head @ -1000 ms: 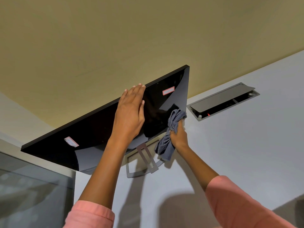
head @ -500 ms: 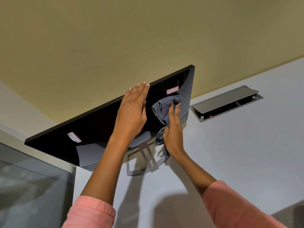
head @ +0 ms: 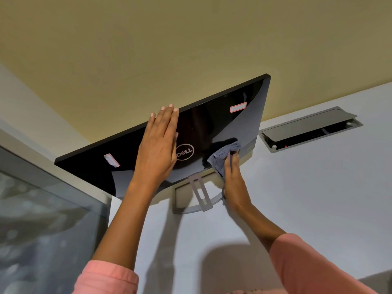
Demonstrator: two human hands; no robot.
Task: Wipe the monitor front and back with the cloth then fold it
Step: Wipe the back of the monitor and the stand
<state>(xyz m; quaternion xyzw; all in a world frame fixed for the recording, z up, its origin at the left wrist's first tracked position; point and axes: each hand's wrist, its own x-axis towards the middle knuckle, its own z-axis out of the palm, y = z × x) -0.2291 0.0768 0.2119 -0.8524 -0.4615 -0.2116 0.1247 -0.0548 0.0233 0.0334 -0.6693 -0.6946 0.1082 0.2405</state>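
The monitor (head: 214,126) shows its glossy black back, with a round logo and two small stickers, on a grey stand (head: 199,194) on the white desk. My left hand (head: 159,145) lies flat with straight fingers against the back, fingertips at the top edge. My right hand (head: 232,177) presses a crumpled grey cloth (head: 224,154) onto the lower right part of the back, just right of the logo. Its fingers lie over the cloth; part of the cloth hangs below the palm.
A grey cable box (head: 309,128) with its lid raised is set into the white desk (head: 318,198) right of the monitor. A glass partition (head: 42,219) stands at the left. The beige wall (head: 148,49) rises behind the monitor.
My right hand swept the cloth up across the back near the right sticker, then back down to the lower right part. My left hand slid slightly left, uncovering the logo.
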